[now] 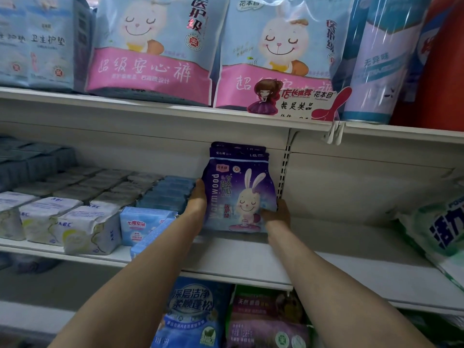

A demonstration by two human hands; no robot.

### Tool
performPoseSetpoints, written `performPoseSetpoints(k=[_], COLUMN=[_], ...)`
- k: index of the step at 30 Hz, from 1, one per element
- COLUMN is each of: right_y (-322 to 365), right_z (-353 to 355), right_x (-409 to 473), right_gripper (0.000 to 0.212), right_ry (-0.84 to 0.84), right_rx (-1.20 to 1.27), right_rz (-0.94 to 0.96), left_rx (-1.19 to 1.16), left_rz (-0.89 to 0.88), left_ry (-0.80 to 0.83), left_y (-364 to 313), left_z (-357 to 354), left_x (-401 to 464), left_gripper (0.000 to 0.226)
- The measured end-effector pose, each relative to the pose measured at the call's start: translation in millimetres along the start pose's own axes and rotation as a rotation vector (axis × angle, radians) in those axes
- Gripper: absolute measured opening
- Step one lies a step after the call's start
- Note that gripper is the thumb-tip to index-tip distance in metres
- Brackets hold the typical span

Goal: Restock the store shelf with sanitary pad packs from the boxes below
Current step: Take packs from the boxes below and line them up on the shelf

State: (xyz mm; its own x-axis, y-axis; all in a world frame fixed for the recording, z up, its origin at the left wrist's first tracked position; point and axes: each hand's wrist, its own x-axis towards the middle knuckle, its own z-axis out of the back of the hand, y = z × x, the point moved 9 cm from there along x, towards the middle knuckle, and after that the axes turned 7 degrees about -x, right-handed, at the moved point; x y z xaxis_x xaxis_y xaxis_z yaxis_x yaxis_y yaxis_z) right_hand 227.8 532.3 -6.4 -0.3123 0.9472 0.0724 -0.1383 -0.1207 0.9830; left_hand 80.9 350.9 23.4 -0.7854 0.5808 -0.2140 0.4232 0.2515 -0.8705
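- Purple pack (238, 194) stands upright on the middle shelf (326, 249), against the back panel, with more purple packs behind it.
- Both forearms reach forward over the shelf edge.
- Left hand (197, 199) presses the pack's left edge; its grip is flat, fingers hidden behind the pack.
- Right hand (277, 213) holds the lower right corner, thumb on the front face.
- Print reads "Wormwood" and "L-XL", with a rabbit figure.
- White packs (65, 222) to the left read "ABC".
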Motion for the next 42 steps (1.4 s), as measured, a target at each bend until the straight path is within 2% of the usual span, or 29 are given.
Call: performPoseSetpoints(k=[8, 14, 17, 19, 20, 22, 23, 25, 28, 33, 38, 42], right_y=[-6, 4, 4, -3, -5, -9, -10, -9, -8, -3, -5, -19], right_z=[-3, -11, -17, -18, -17, -16, -16, -20, -23, -20, -21, -24], right_x=[4, 3, -1, -2, -3, -5, -5, -6, -6, -5, -1, 14], right_gripper=[0.047, 0.028, 0.04, 0.061, 0.073, 0.086, 0.086, 0.073, 0.063, 0.08, 0.076, 0.102], right_ry=[0.004, 0.065, 0.109, 0.09, 0.069, 0.044, 0.045, 0.074, 0.09, 0.071, 0.075, 0.052], right_rx=[0.087, 0.153, 0.157, 0.123, 0.113, 0.109, 0.116, 0.139, 0.128, 0.067, 0.039, 0.006], right_rz=[-0.071, -0.024, 0.005, 0.001, -0.006, -0.027, -0.037, -0.052, -0.048, -0.016, -0.008, 0.022], left_rx=[-0.048, -0.041, -0.003, 0.124, 0.239, 0.45, 0.544, 0.677, 0.743, 0.783, 0.749, 0.596], left_rz=[0.057, 0.007, -0.035, -0.075, -0.102, -0.208, -0.259, -0.316, -0.326, -0.362, -0.353, -0.335], left_ry=[0.009, -0.039, -0.015, -0.01, -0.015, 0.003, 0.019, 0.027, -0.003, -0.055, -0.053, -0.035], left_y=[3, -5, -9, 1, 2, -6, -14, -21, -22, -26, -26, -24], left_z=[-4, -1, -4, 1, 6, 2, -4, -7, -2, 3, 2, 4], left_x=[6, 11, 10, 40, 50, 43, 26, 15, 23, 26, 27, 23], left_gripper=[0.046, 0.05, 0.056, 0.076, 0.079, 0.061, 0.059, 0.064, 0.069, 0.065, 0.065, 0.066])
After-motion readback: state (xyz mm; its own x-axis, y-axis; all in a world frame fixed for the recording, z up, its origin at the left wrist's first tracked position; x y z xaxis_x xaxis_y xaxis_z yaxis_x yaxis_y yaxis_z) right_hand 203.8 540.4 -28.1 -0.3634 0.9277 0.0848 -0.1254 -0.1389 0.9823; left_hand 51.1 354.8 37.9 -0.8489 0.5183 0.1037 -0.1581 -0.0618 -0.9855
